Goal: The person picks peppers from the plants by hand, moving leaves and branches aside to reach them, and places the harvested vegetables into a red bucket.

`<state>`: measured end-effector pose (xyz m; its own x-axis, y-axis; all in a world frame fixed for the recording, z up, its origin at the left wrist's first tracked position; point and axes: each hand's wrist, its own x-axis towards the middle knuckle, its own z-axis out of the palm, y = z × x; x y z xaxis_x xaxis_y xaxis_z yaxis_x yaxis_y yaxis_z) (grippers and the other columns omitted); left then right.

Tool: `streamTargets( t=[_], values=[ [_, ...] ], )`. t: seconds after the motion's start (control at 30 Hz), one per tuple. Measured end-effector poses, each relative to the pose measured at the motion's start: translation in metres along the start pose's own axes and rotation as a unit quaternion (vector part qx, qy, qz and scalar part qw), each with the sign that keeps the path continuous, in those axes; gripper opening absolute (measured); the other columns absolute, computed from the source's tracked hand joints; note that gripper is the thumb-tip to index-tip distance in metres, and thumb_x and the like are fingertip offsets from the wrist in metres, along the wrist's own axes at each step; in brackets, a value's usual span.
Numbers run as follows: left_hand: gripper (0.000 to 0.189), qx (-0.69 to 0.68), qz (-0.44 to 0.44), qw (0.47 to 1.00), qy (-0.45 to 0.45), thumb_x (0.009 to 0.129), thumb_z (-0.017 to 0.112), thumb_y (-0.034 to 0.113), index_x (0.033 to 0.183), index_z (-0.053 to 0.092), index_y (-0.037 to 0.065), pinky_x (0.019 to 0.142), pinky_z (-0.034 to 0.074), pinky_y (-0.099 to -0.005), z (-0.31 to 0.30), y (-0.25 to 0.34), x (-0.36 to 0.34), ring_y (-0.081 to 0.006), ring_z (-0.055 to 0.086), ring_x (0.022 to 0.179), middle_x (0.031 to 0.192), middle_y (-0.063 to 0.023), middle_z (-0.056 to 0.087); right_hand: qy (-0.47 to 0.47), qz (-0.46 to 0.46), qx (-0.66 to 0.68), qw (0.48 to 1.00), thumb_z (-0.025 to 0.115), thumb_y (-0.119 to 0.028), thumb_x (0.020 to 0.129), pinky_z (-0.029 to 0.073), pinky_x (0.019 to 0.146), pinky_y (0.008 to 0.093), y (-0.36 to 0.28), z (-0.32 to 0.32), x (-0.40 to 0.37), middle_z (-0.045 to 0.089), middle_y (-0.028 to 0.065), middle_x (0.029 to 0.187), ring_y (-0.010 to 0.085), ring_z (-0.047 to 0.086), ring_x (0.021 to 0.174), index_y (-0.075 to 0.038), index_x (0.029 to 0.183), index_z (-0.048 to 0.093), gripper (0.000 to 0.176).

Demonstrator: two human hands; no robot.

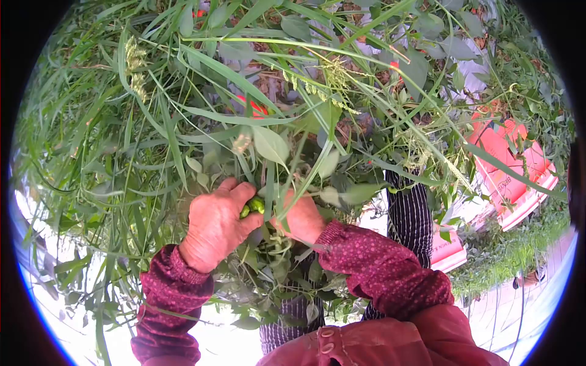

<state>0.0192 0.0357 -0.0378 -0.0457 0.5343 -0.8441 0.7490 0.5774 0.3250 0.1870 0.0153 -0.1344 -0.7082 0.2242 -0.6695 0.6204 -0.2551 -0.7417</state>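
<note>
Several small green peppers (253,207) show between the thumb and fingers of my left hand (217,222), which is closed around them. Just to the right, my right hand (300,216) reaches into the leafy pepper plant (271,146). Grass blades and leaves cover most of its fingers, so I cannot see their grip. A bright red pepper (251,107) shows among the stems above my hands.
Tall grass (79,140) and seed heads crowd the left and cross in front. At the right are a red container with printed lettering (503,171) and another red printed object (447,247). Striped trouser legs (410,219) stand among the plants.
</note>
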Motion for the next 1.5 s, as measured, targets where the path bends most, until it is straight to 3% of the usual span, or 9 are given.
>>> streamTargets(
  t=[0.37,0.47,0.5,0.57,1.07,1.1,1.13,1.3,1.5],
  values=[
    [0.021,-0.286,0.106,0.953,0.002,0.071,0.075,0.009,0.088,0.063,0.005,0.056,0.045,-0.0247,-0.010,-0.008,-0.012,-0.0112,0.056,0.065,0.075,-0.0013,0.058,-0.037,-0.008,-0.268,0.963,0.062,-0.022,0.077,0.047,0.071,0.0407,-0.002,-0.008,-0.003,0.060,0.0115,0.086,0.0301,0.059,0.082,-0.006,0.098,0.059,0.026],
    [0.025,-0.460,-0.113,0.880,-0.039,0.077,0.070,0.014,0.098,0.063,0.004,0.048,0.042,-0.0200,-0.026,-0.014,-0.010,-0.0073,0.051,0.055,0.072,0.0009,0.057,0.091,-0.075,0.109,0.987,0.061,-0.024,0.081,0.048,0.072,0.0403,0.022,0.012,-0.006,0.059,0.0102,0.082,0.0287,0.059,0.078,-0.006,0.097,0.058,0.024],
    [0.025,-0.458,-0.116,0.881,-0.036,0.077,0.070,0.014,0.098,0.063,0.004,0.048,0.042,-0.0200,-0.029,-0.019,-0.005,-0.0073,0.051,0.055,0.072,0.0009,0.057,0.107,-0.094,0.202,0.969,0.060,-0.024,0.082,0.048,0.072,0.0402,0.028,0.016,-0.007,0.059,0.0099,0.081,0.0284,0.060,0.076,-0.005,0.097,0.058,0.024],
    [0.028,-0.426,-0.173,0.888,-0.029,0.079,0.065,0.021,0.100,0.062,0.002,0.044,0.039,-0.0195,-0.027,-0.031,0.008,-0.0063,0.049,0.049,0.070,0.0003,0.057,0.073,-0.112,-0.110,0.985,0.059,-0.023,0.083,0.049,0.074,0.0394,0.013,-0.003,-0.008,0.060,0.0089,0.083,0.0263,0.061,0.076,-0.003,0.097,0.056,0.024],
    [0.036,-0.300,-0.125,0.920,-0.220,0.075,0.070,0.013,0.109,0.063,0.002,0.069,0.049,-0.0251,0.026,-0.027,0.039,-0.0102,0.058,0.072,0.081,-0.0039,0.065,-0.161,0.098,-0.151,0.970,0.059,-0.036,0.086,0.050,0.075,0.0366,0.002,-0.093,-0.062,0.065,0.0145,0.097,0.0268,0.064,0.084,-0.012,0.129,0.046,0.051],
    [0.036,-0.299,-0.126,0.923,-0.206,0.075,0.070,0.010,0.110,0.064,0.004,0.067,0.048,-0.0232,0.032,-0.024,0.031,-0.0079,0.057,0.071,0.080,-0.0017,0.065,-0.052,-0.054,-0.154,0.985,0.062,-0.034,0.082,0.049,0.072,0.0392,0.018,-0.101,-0.077,0.065,0.0137,0.090,0.0298,0.062,0.081,-0.012,0.111,0.058,0.037],
    [0.036,-0.301,-0.125,0.923,-0.203,0.075,0.070,0.010,0.110,0.064,0.004,0.067,0.048,-0.0232,0.039,-0.023,0.023,-0.0079,0.057,0.071,0.080,-0.0017,0.065,-0.232,0.113,-0.091,0.962,0.059,-0.036,0.083,0.049,0.074,0.0410,-0.014,-0.135,-0.074,0.065,0.0142,0.091,0.0293,0.063,0.081,-0.011,0.105,0.060,0.033],
    [0.039,-0.266,-0.017,0.958,-0.108,0.075,0.070,0.007,0.113,0.062,0.006,0.069,0.049,-0.0235,0.060,-0.026,0.003,-0.0067,0.057,0.073,0.082,-0.0040,0.065,-0.140,0.160,0.299,0.930,0.064,-0.014,0.083,0.048,0.062,0.0251,-0.071,-0.199,-0.085,0.062,0.0004,0.080,0.0110,0.057,0.067,-0.003,0.094,0.062,0.017],
    [0.043,-0.212,-0.003,0.973,-0.096,0.071,0.071,0.016,0.112,0.062,0.009,0.079,0.048,-0.0297,0.062,-0.029,0.000,-0.0217,0.062,0.085,0.096,-0.0115,0.065,-0.047,0.023,-0.280,0.959,0.062,-0.021,0.080,0.051,0.070,0.0357,-0.019,-0.140,-0.028,0.067,0.0099,0.088,0.0248,0.064,0.078,-0.017,0.097,0.065,0.018]
  ],
)
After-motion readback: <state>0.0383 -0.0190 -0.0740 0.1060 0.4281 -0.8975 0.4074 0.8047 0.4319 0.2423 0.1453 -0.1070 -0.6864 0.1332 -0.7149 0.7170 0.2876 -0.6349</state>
